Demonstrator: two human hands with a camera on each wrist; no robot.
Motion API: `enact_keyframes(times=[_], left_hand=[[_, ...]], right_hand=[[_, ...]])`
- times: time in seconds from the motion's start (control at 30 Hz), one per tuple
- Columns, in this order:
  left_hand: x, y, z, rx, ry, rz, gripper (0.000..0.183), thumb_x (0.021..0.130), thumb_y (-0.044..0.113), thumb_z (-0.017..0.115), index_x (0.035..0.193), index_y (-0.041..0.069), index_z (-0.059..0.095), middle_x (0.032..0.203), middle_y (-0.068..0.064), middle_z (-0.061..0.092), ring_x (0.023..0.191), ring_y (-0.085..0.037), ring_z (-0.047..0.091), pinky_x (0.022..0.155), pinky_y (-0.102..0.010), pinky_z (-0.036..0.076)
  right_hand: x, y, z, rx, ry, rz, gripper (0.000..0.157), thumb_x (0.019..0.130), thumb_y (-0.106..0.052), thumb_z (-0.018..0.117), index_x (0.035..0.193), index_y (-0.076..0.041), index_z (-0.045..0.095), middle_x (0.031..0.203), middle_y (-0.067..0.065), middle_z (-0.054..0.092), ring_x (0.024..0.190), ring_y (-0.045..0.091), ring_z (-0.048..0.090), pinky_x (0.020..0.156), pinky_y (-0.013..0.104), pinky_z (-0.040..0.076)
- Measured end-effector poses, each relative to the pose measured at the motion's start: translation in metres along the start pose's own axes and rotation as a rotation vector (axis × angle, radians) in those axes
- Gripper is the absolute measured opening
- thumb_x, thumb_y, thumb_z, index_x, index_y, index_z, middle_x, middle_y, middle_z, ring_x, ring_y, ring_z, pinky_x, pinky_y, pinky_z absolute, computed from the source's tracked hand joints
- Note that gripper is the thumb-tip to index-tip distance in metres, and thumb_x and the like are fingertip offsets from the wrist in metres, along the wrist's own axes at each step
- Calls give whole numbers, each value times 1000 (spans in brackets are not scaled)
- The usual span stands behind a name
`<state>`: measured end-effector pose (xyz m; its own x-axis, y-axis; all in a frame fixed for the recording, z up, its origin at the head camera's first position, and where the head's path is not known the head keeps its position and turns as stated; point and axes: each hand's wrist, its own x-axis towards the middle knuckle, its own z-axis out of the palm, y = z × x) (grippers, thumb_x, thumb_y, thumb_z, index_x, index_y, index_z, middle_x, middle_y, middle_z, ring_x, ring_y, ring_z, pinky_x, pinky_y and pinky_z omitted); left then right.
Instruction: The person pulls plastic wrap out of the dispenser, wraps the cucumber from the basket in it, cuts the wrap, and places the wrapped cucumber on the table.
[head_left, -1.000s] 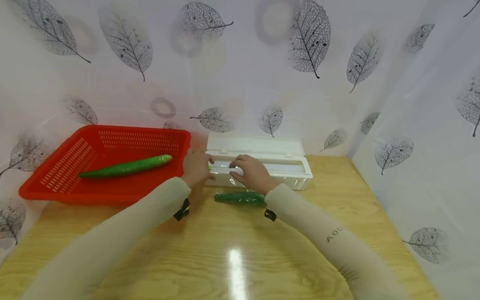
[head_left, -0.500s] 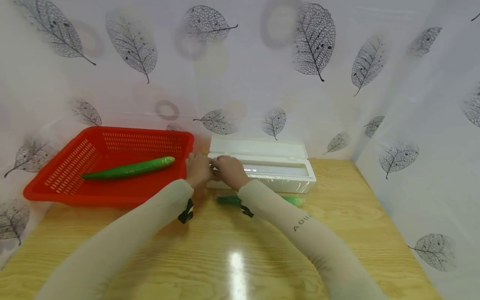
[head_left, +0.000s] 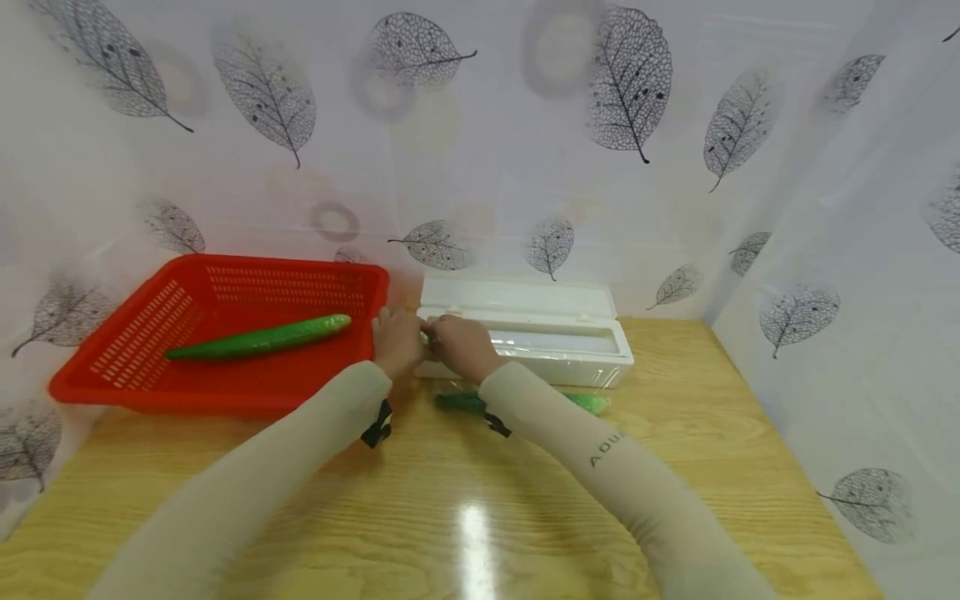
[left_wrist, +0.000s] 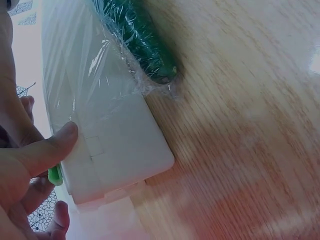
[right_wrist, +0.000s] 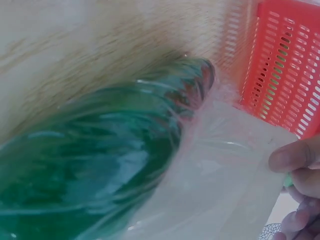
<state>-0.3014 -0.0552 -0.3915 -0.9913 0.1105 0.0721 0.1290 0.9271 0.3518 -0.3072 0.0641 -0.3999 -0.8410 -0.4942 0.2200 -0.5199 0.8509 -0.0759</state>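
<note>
A white cling film dispenser (head_left: 558, 372) stands at the back of the table with its lid raised. Both hands meet at its left end. My left hand (head_left: 397, 340) holds that end, its thumb on the front face in the left wrist view. Beside the thumb shows a small green slide cutter (left_wrist: 55, 175). My right hand (head_left: 463, 347) pinches at the same corner, by the cutter; the exact contact is partly hidden. Clear film (left_wrist: 80, 75) hangs over the dispenser's front. A film-wrapped cucumber (head_left: 591, 403) lies before it, partly behind the right sleeve.
A red plastic basket (head_left: 217, 400) stands left of the dispenser, close to the left hand. One long cucumber (head_left: 258, 340) rests in it. A leaf-patterned curtain (head_left: 495, 167) hangs behind and to the right of the wooden table (head_left: 375, 517).
My right hand has moved left along the dispenser to join the left hand at its left end. The left hand has stayed at that end. The view has shifted slightly.
</note>
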Motion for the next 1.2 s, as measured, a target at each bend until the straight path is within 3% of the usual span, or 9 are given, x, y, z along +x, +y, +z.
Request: enact_keyframes(times=[0.37,0.77,1.2], left_hand=[[-1,-2,3,-56,-14,-31,41,70,33,81,104,12,73,112,-13,63,104,-33,42,91,-44,30],[-1,0,2,-60,-43,-27,37,73,34,77,103,13,72,112,-12,62,105,-32,41,92,-44,29],[-1,3,-1,-33,-69,-49,31,71,33,81,96,15,74,107,-11,63,106,-31,42,92,-44,28]], right_hand=[[-4,3,-6,15,-89,39,20,87,-23,65,102,-10,68,98,4,71,84,18,67,71,30,56],[-4,7,-10,4,-121,41,16,88,-21,64,97,-8,69,92,5,72,78,18,67,65,29,56],[-7,11,-17,-43,-173,12,11,89,-15,62,94,-7,68,91,7,71,79,21,67,68,32,56]])
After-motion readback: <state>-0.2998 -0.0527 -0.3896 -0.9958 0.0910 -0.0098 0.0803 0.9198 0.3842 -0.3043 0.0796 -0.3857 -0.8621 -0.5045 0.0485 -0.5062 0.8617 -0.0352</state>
